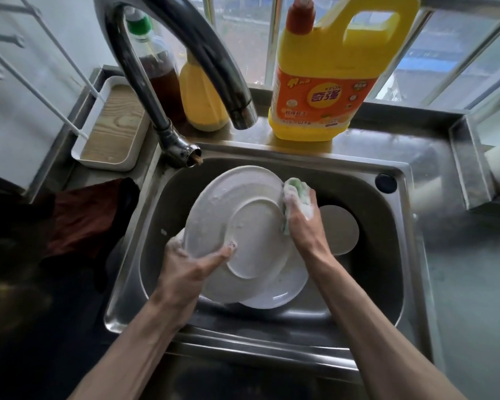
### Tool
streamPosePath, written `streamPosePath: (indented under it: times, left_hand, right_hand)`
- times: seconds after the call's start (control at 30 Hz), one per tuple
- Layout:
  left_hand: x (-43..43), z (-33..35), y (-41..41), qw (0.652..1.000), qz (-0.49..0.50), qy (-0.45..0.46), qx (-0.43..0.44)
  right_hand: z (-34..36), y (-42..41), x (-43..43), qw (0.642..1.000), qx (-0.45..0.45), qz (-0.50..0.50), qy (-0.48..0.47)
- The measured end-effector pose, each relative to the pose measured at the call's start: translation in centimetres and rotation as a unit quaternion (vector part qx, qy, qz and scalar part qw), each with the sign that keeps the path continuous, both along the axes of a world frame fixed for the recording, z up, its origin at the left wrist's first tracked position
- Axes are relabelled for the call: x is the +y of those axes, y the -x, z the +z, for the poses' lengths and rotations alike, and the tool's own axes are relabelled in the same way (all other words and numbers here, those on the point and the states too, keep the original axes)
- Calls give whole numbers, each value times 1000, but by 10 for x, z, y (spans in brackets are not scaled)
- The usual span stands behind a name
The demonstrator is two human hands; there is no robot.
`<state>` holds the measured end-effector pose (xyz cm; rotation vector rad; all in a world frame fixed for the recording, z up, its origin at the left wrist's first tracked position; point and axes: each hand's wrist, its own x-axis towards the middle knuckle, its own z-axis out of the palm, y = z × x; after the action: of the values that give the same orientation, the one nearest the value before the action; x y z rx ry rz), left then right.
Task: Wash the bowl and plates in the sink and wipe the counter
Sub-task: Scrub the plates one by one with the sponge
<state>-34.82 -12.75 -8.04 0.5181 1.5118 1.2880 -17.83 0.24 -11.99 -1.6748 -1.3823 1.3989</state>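
1. Sink [257, 339]: stainless steel, rounded-rectangle basin with a glossy wet rim. It sits in the middle of the scene and holds all the crockery.
2. Upper plate [237, 226]: white, glazed and round, with a circular inner ring and flecks of foam. It is held over the left of the basin. I cannot tell which face is up.
3. Lower plate [283, 293]: white and glossy, lying under the upper plate. Only its near-right crescent shows.
4. Round white piece [341, 232]: far right in the basin, half hidden behind the right wrist. I cannot tell whether it is a bowl or a plate.
5. Sponge [296, 192]: green and white, soft and thick with suds, pressed to the upper plate's right rim.
6. Left hand [185, 269]: soapy, gripping the upper plate's near-left rim with the thumb laid across its face. The fingers are hidden behind the plate.
7. Right hand [303, 223]: fingers curled tight round the sponge.
8. Tap [140, 88]: curved chrome spout, blurred by closeness.
9. Detergent jug [321, 90]: yellow plastic with a handle and an orange label, standing on the far ledge. Its top is cut off.
10. Bottle [165, 82]: clear, with a green cap and brown liquid, partly behind the tap.
11. Small yellow bottle [199, 102]: also partly behind the tap, so its top is hidden.
12. Tray [104, 164]: white rim with a wood-grain floor, far left.
13. Cloth [84, 215]: dark red and crumpled, left of the sink.
14. Desk [459, 269]: steel, wet and dull, right of the sink.
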Motion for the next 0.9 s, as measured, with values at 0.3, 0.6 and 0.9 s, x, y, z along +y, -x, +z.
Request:
streamPosePath:
  times: [0.3, 0.6, 0.9]
  left_hand:
    - [29, -5, 10, 991, -120, 45, 40]
    - [9, 0, 5, 999, -29, 11, 11]
    - [-1, 1, 13, 998, -56, 21, -36]
  right_hand:
    - [37, 22, 3, 916, -157, 257, -264]
    - [20, 13, -4, 976, -122, 84, -162]
    - [5, 4, -16, 995, -46, 10, -93]
